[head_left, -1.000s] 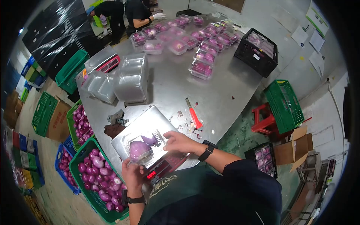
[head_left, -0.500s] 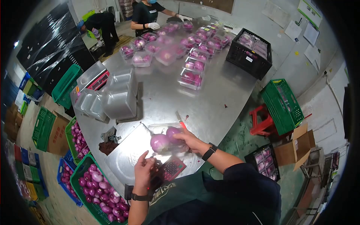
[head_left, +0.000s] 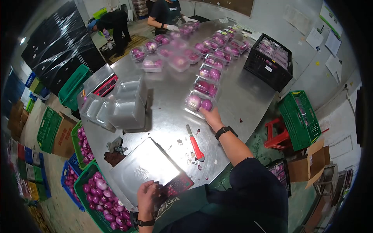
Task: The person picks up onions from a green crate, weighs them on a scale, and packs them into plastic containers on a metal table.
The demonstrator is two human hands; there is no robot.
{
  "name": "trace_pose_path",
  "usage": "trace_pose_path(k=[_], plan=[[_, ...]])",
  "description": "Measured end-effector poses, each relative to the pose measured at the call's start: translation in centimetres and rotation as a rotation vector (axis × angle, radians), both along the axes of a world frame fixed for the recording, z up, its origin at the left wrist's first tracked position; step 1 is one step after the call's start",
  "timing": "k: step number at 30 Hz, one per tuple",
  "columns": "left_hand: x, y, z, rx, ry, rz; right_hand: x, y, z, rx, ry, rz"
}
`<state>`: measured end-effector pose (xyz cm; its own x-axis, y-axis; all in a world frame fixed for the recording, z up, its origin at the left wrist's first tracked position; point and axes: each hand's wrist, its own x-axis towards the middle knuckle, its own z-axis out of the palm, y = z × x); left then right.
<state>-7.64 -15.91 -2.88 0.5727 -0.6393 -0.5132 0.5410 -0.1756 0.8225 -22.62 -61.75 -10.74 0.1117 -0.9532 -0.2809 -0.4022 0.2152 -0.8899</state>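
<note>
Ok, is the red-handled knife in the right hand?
No, the red-handled knife lies on the metal table, while the right hand is at a clear pack of onions.

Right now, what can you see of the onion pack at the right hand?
The onion pack is a clear, plastic-looking box with ridged edges, holding two onions side by side, the left one paler. It lies on the metal table at the near end of a row of similar packs. The right hand has its fingers at the near right edge; whether they grip is unclear.
</note>
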Motion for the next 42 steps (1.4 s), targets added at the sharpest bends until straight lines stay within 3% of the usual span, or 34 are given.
trace_pose_path(k=[1,2,4,5,7,10,24,33,38,40,42], plan=[[-0.2,0.2,0.1,-0.006,0.011,0.026,0.3,0.0,-0.1,-0.310,0.270,0.035],[-0.4,0.3,0.2,-0.013,0.022,0.054,0.1,0.1,-0.1,-0.307,0.272,0.034],[-0.6,0.0,0.4,0.001,0.016,0.062,-0.2,1.7,3.0,-0.767,0.487,0.287],[-0.7,-0.1,0.4,0.015,0.011,0.070,-0.2,1.7,3.4,-0.760,0.492,0.288],[-0.7,-0.4,0.1,0.023,0.014,0.069,0.0,1.4,3.7,-0.954,0.636,0.596],[-0.7,-0.9,-0.3,0.022,0.014,0.060,0.8,-0.3,2.5,-1.023,0.643,0.689],[0.8,-4.0,1.5,0.094,0.062,0.043,8.1,-7.9,-0.7,-1.059,0.786,0.426],[2.3,-4.1,2.3,0.107,0.161,0.094,14.2,-15.2,-0.3,-0.792,0.930,0.385],[2.8,-3.0,3.3,0.122,0.127,0.144,17.8,-15.7,0.8,-0.658,0.999,0.324],[3.0,-1.3,1.3,0.107,0.084,0.174,19.1,-15.9,-0.5,-0.661,1.038,0.215],[3.3,0.0,0.5,0.093,0.039,0.209,20.1,-12.9,1.1,-0.750,0.906,0.323]])
